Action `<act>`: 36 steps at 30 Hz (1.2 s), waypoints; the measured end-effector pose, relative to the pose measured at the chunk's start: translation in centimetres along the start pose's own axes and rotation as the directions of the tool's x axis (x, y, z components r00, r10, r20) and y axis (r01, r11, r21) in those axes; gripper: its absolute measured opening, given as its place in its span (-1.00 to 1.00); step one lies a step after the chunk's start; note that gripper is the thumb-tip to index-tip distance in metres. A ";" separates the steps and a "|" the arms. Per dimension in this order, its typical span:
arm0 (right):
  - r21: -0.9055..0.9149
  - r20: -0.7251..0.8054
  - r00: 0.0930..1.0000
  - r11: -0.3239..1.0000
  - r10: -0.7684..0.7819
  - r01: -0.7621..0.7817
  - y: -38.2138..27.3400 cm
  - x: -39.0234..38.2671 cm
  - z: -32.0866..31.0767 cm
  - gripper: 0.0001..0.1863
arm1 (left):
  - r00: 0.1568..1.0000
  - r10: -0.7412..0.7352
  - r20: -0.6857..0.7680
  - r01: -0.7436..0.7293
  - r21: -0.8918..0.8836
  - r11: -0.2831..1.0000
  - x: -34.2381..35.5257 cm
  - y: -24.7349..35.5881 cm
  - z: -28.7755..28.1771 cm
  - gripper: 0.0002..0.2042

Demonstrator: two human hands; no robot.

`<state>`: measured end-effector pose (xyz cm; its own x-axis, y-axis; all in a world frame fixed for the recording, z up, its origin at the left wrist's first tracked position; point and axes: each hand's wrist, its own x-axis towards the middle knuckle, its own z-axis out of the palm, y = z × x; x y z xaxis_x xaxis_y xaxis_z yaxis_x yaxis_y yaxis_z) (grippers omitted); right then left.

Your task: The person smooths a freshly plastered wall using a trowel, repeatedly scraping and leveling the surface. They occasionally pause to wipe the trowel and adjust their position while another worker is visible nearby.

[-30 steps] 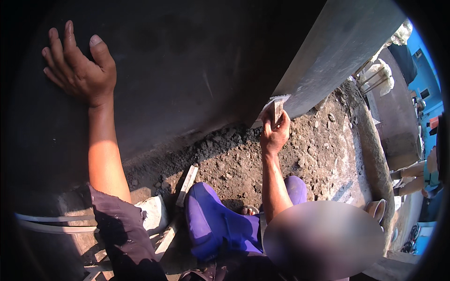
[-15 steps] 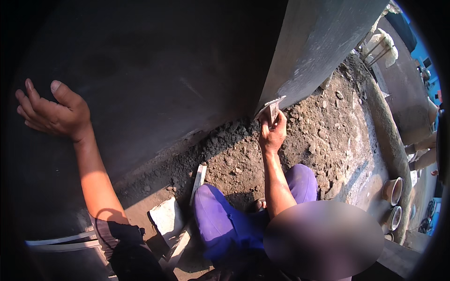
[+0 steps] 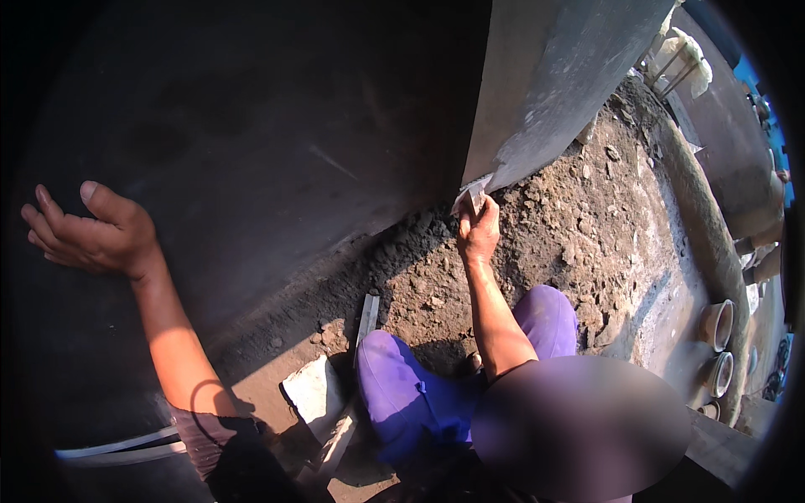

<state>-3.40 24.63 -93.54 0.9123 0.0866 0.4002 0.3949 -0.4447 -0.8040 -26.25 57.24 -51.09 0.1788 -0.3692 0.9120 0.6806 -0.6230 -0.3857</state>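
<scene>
My right hand (image 3: pixel 480 232) grips a small pale flat-bladed trowel (image 3: pixel 474 194). The blade rests against the foot of the grey wall corner (image 3: pixel 511 138), just above the loose soil. How the handle sits in the palm is hidden by my fingers. Off to the left, my left hand (image 3: pixel 96 228) is raised before the dark shaded wall face (image 3: pixel 277 117). Its thumb points up and the fingers are loosely curled and apart, with nothing in them. Whether it touches the wall I cannot tell.
Lumpy soil (image 3: pixel 553 251) runs along the wall's foot. Beside my knee lie a straight metal bar (image 3: pixel 367 317) and a whitish slab (image 3: pixel 315 392). Several pots (image 3: pixel 717 325) stand at right by a curved raised edge (image 3: pixel 700 210). Rods with white wrapping (image 3: pixel 692 60) stick out farther back.
The trowel has shifted slightly left and turned at the corner's foot, with my right hand following. My left hand sits lower in view. The whole view has tilted a little.
</scene>
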 end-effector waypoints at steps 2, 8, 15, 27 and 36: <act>-0.055 -0.043 0.993 0.992 0.111 -0.113 1.4 -0.3 1.0 -0.38 | 0.999 -0.032 0.009 0.032 0.001 0.999 0.2 0.7 -0.1 -0.51; -0.040 -0.051 0.989 0.989 0.137 -0.139 0.3 -0.3 -1.3 -0.46 | 0.993 -0.111 0.045 0.110 0.028 0.994 -0.1 1.1 -0.2 -0.46; 0.087 -0.350 0.851 0.891 -0.392 0.446 -17.7 12.8 -9.1 -0.44 | 0.987 -0.157 0.037 0.155 0.056 0.986 1.1 1.5 -0.4 -0.48; 0.019 -0.473 0.702 0.791 -0.532 0.612 -31.2 22.1 -16.1 -0.49 | 0.984 -0.168 0.053 0.166 0.044 0.985 0.5 1.7 -0.6 -0.47; 0.242 0.213 0.877 0.846 0.431 -0.475 2.3 -0.5 -3.6 -0.45 | 0.988 -0.146 0.041 0.144 0.057 0.988 0.8 1.3 -0.2 -0.47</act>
<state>-3.31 20.33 -94.02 0.9933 0.0740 -0.0892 -0.0727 -0.2015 -0.9768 -25.40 56.00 -50.93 0.1066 -0.2456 0.9635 0.7384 -0.6294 -0.2421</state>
